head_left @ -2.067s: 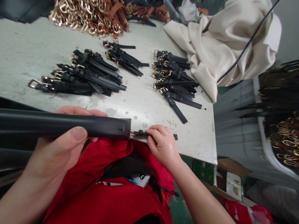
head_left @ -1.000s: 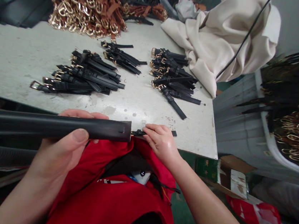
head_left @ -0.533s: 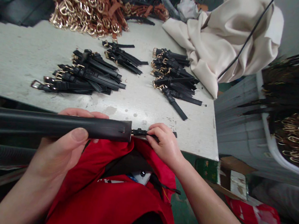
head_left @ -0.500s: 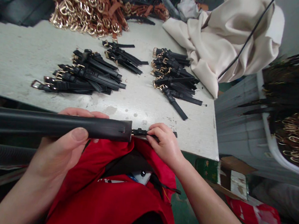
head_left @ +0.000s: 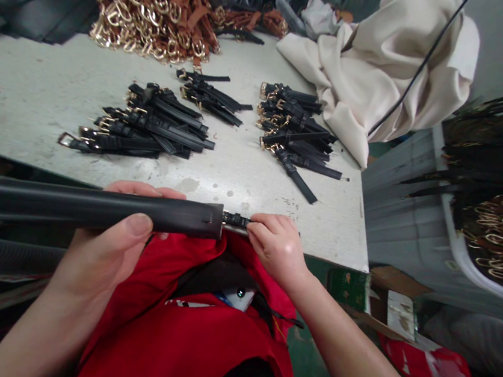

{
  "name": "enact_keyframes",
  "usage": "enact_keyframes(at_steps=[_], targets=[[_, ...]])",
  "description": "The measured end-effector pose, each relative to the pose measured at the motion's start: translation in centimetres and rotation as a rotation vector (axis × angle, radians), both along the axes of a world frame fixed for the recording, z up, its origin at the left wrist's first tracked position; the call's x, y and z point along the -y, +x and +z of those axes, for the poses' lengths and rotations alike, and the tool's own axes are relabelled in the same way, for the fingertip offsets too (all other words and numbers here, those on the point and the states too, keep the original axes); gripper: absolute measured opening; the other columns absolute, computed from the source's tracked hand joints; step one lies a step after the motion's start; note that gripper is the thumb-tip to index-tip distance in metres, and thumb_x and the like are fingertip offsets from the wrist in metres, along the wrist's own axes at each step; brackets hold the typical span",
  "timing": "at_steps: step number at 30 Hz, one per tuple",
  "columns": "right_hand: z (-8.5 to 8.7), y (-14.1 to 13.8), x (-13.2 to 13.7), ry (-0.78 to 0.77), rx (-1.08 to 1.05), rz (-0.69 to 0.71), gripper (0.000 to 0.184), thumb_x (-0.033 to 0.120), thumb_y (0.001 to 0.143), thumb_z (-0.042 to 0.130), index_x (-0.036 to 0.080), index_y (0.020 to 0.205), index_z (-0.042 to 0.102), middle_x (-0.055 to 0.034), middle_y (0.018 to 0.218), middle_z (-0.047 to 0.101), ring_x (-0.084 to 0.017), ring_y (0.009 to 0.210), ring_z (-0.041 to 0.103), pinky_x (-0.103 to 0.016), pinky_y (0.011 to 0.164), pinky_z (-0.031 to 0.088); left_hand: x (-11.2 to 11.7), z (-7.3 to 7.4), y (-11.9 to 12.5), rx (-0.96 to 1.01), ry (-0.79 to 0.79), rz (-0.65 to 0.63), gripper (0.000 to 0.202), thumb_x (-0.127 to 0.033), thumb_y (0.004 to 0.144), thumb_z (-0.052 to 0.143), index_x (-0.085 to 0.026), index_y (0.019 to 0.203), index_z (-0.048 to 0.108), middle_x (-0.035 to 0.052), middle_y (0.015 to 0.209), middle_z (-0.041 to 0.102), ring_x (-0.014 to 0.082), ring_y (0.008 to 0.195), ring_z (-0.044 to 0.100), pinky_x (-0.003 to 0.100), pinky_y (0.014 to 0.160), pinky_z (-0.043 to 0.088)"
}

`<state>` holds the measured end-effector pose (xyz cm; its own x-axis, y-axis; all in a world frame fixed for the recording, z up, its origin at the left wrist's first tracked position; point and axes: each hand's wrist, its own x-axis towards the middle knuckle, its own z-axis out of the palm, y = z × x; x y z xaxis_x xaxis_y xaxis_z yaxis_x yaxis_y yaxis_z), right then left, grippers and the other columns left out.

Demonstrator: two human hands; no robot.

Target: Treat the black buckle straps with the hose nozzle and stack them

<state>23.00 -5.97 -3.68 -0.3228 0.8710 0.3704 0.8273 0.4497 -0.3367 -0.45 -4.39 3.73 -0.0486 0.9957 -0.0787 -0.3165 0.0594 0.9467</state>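
My left hand [head_left: 113,239] is closed around a long black machine arm or tube-like piece [head_left: 95,207], its thumb lying along the near side and the fingers behind. What this dark piece belongs to is cut off at the left edge. At its blunt right end sits a short black buckle strap [head_left: 235,219]. My right hand [head_left: 275,242] pinches that strap between thumb and fingers, hiding much of it. Beyond my hands, similar black buckle straps [head_left: 158,126] lie in a loose pile on the table, and another pile of black straps [head_left: 297,127] lies further right.
A heap of brown straps with gold buckles [head_left: 157,14] is at the back of the pale table [head_left: 230,174]. Cream fabric [head_left: 361,62] drapes over the right rear corner. A grey bin [head_left: 397,187] stands right of the table, near an open cardboard box [head_left: 391,295].
The view has shifted slightly, and the dark piece sits a little further right. My right hand's fingers have closed further over the strap, covering more of its free end.
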Motion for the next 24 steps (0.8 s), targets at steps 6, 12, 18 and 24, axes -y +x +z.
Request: enact_keyframes(at_steps=[6,12,18,24], targets=[[0.0,-0.2,0.1,-0.021,-0.093,-0.045,0.016,0.017,0.091,0.053,0.022,0.087,0.068,-0.0046,0.098,0.074,-0.021,0.091,0.064,-0.038,0.083,0.042,0.0,-0.3,-0.3,-0.007,-0.003,0.029,0.031,-0.032,0.055,0.085,-0.02,0.079,0.07,0.006,0.082,0.076,0.019,0.073,0.067,0.029,0.069,0.057],[-0.7,-0.7,0.4,-0.043,-0.172,-0.101,0.009,0.019,0.089,0.055,0.022,0.087,0.064,-0.0077,0.098,0.072,-0.023,0.09,0.065,-0.039,0.083,0.046,0.3,0.1,-0.1,-0.023,-0.049,0.029,0.033,-0.034,0.055,0.086,-0.022,0.081,0.069,0.0046,0.086,0.075,0.0195,0.08,0.067,0.032,0.08,0.055],[-0.8,-1.6,0.6,-0.039,-0.131,-0.165,0.011,0.018,0.091,0.054,0.021,0.083,0.062,-0.0076,0.096,0.071,-0.023,0.088,0.062,-0.039,0.081,0.043,0.2,0.0,-0.4,0.009,-0.012,0.012,0.03,-0.033,0.057,0.085,-0.021,0.081,0.07,0.004,0.085,0.076,0.0193,0.078,0.068,0.03,0.074,0.058],[-0.9,-2.0,0.6,-0.079,-0.174,-0.243,0.012,0.017,0.089,0.056,0.023,0.08,0.061,-0.0044,0.096,0.07,-0.023,0.088,0.06,-0.039,0.08,0.037,0.1,-0.2,-0.6,0.006,0.023,0.014,0.029,-0.032,0.057,0.085,-0.019,0.079,0.072,0.0043,0.083,0.076,0.0169,0.071,0.067,0.028,0.071,0.058]])
